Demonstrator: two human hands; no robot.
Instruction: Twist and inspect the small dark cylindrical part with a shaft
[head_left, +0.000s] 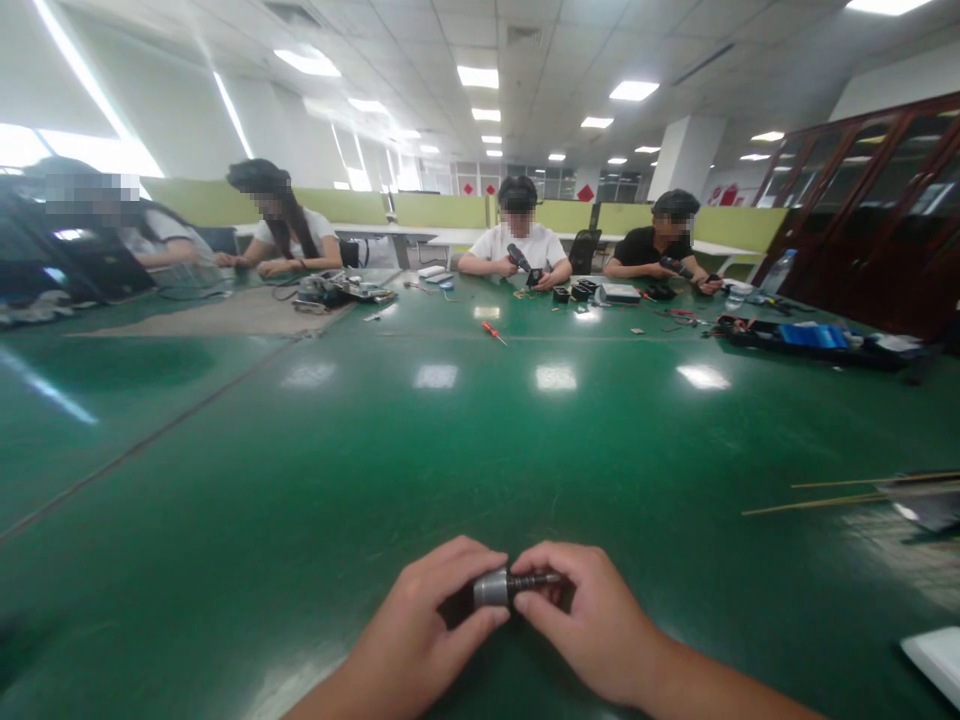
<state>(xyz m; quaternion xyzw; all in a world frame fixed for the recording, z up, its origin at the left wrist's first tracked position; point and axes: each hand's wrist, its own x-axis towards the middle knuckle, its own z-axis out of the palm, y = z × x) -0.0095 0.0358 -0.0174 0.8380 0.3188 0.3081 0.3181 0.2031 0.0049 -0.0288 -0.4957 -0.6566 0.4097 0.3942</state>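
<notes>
My left hand [420, 620] and my right hand [592, 625] meet low in the head view, just above the green table [315, 470]. Between them they grip a small tool: a silver metal cylinder [491, 588] with a dark threaded shaft [534, 579] sticking out to the right. The fingers of my left hand wrap round the cylinder's end. The thumb and fingers of my right hand pinch the shaft. Both hands are closed; the part of the tool inside my left palm is hidden.
Thin wooden sticks [825, 497] lie at the right, beside a dark object [930, 505]. A white thing [937, 662] pokes in at the lower right. A red screwdriver [493, 332] lies mid-table. Several people sit along the far side with tools and parts; a black case [810, 340] lies far right.
</notes>
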